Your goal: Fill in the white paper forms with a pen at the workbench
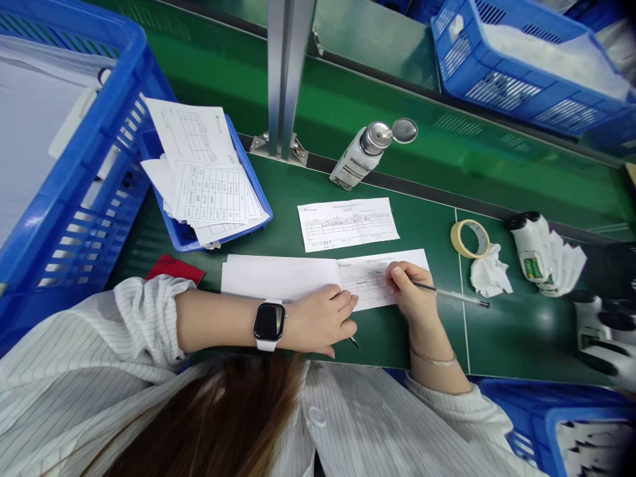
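On the green table (278, 179), right hand (415, 291) bent, fingers pinched round pen (447, 292), tip on form (382, 278); left hand (320, 321) palm-down, fingers loosely spread, grasping nothing visible.

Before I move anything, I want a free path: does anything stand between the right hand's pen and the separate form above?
Nothing visible: from the pen in the right hand to the separate form, only flat paper and green tabletop.
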Available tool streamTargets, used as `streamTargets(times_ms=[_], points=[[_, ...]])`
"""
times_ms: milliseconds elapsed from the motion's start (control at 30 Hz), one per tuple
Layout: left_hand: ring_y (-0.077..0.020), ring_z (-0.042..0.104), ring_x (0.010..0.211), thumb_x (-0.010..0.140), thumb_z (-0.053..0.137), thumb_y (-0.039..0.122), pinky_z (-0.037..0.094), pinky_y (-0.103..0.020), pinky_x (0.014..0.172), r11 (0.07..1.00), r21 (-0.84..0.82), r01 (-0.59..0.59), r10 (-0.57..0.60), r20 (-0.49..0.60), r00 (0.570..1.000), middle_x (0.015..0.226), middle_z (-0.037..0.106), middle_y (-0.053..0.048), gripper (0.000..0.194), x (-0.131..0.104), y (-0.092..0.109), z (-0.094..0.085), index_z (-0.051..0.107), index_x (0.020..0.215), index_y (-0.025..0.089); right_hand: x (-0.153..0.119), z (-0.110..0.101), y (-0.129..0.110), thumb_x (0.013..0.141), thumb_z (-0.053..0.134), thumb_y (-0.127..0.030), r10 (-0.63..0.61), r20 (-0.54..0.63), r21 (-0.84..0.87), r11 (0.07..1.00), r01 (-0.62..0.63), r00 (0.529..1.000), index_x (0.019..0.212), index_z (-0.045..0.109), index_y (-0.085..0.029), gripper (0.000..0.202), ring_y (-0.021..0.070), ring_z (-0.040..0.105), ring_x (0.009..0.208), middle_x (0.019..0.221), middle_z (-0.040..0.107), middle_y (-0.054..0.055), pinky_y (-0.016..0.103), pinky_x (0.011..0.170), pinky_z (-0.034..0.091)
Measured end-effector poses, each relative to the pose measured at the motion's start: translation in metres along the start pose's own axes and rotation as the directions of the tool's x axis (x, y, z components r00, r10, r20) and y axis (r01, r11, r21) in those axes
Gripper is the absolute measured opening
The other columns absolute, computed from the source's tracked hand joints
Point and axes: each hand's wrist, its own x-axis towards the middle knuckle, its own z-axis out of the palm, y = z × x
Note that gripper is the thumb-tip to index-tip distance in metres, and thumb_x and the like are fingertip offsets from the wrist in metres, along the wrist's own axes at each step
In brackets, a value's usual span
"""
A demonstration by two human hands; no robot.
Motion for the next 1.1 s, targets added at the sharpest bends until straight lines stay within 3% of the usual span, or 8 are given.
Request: streamTargets(times_ms=[267, 1100], points=[[-0.0293, 0.048, 0.109, 0.073, 0.056, 0.061, 0.034, -0.036, 0.083, 1.0, -0.001, 0.004, -0.004, 0.008, 1.0, 0.128, 0.047, -0.022, 0.051, 0.0, -0.0002, -0.0003, 0.054, 0.095, 0.015, -0.0002, 0.0004, -0.0011, 0.071, 0.064, -0.048, 0.108, -0.091, 0.158, 0.983, -0.092, 0.99, 0.054, 0.053, -0.02, 0.035, 0.0081, 0.038, 0.041, 0.051, 0.049, -0.001, 0.024, 0.036, 0.022], [-0.0285, 0.049, 0.108, 0.075, 0.054, 0.061, 0.033, -0.035, 0.083, 1.0, 0.003, -0.004, 0.004, 0.017, 1.0, 0.128, 0.047, -0.021, 0.05, 0.0001, -0.0011, -0.0028, 0.054, 0.095, 0.015, -0.0002, -0.0011, 0.0007, 0.075, 0.061, -0.044, 0.113, -0.079, 0.165, 0.981, -0.098, 0.99, 0.057, 0.054, -0.02, 0.031, 0.0077, 0.038, 0.042, 0.05, 0.048, -0.001, 0.023, 0.037, 0.023]])
